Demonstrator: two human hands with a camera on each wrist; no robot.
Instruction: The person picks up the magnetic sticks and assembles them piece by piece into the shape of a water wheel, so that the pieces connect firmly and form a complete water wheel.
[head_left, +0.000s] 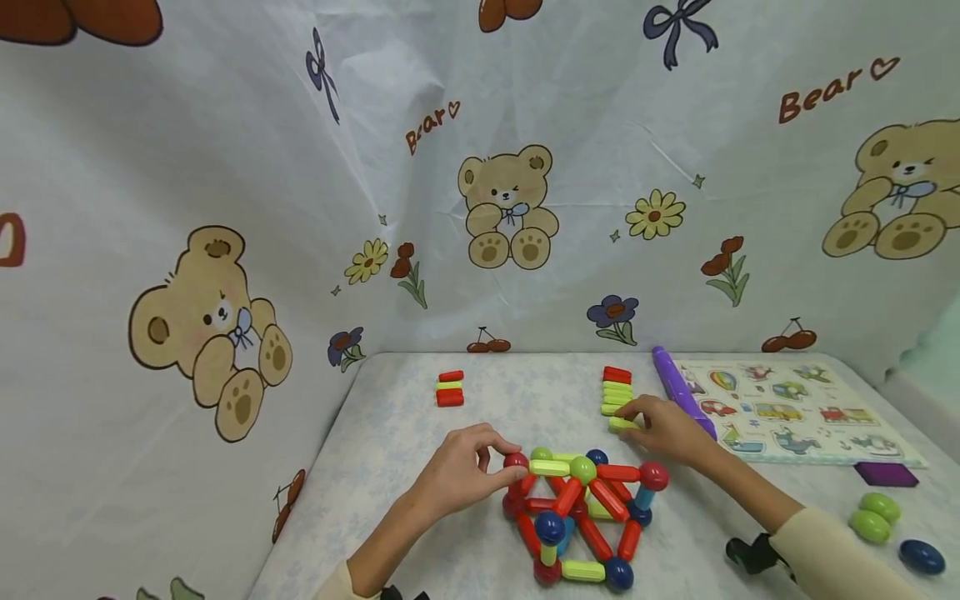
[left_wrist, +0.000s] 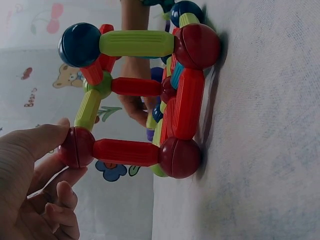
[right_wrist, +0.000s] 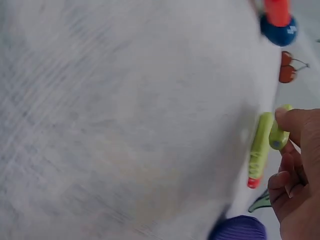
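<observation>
Only writing we can read is on the pale backdrop: "Bear" in brown-red letters with a little heart after it, once left of the middle teddy and again, bigger, up at the right. Same word pops up sideways in the left wrist view. The rest of the print is teddies, bows, daisies, tulips and cherries, and the sheet wraps round the back and left of the table, which has a whitish covering with faint bluish mottling.

On that, near the front, sits a ball-and-rod frame in red, blue and yellow-green. Our left hand has thumb and fingers pinched on the red ball at its upper left corner. Our right hand is clamped on a yellow-green rod, thumb against fingers, just beside a row of rods behind the frame. A smaller row lies off to the left.

Over right we've got a purple stick along a picture board with a balloon and vehicles, then a purple block, two green ovals and a dark blue one
</observation>
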